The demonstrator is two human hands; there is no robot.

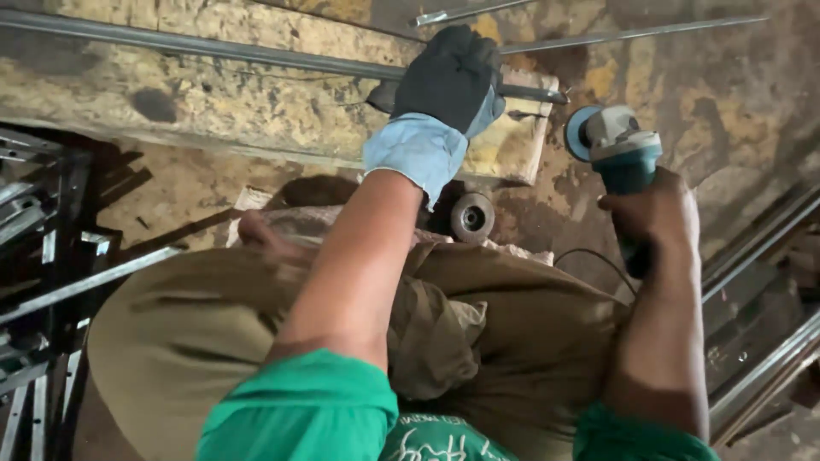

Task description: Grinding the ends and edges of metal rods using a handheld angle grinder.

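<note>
Steady now: grinder close beside the held rod

Clearly our gloved left hand (448, 81) presses a long metal rod (213, 49) onto the worn stone block (256, 111), fingers curled together over it. Our bare right hand (653, 213) has its fingers clamped around the teal angle grinder (619, 149), its disc (581, 132) just beside the rod's end. We judge a slip could bring the disc against the glove, or the cord could snag at our knees. We cannot see the left fingertips, and the scrap at left is too dark to make out

— What's showing up, counted?
— Two hands (444, 81) (653, 213), one of them wearing a glove (431, 128); one angle grinder (619, 149); one loose grinding disc (471, 217) lying at centre.
</note>
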